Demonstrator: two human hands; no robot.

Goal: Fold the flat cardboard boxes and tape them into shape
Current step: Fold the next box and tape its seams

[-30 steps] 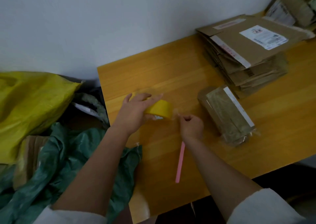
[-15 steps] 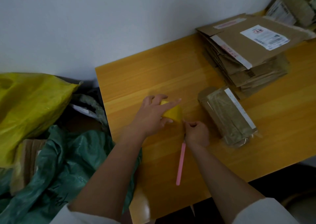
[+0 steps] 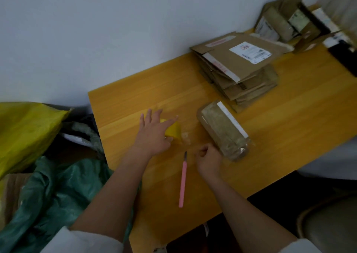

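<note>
Our left hand (image 3: pixel 152 135) lay with fingers spread over the yellow tape roll (image 3: pixel 174 133), our right hand (image 3: pixel 209 161) pinching what looked like clear tape that could snag on the pink-handled knife (image 3: pixel 183 179).

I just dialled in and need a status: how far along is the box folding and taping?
Done: one small taped box lies on the table. In hand: the left hand rests on the yellow tape roll, and the right hand is curled near the tape's loose end; whether it pinches it is unclear. The pink knife lies untouched. Left: the stack of flat boxes.
</note>
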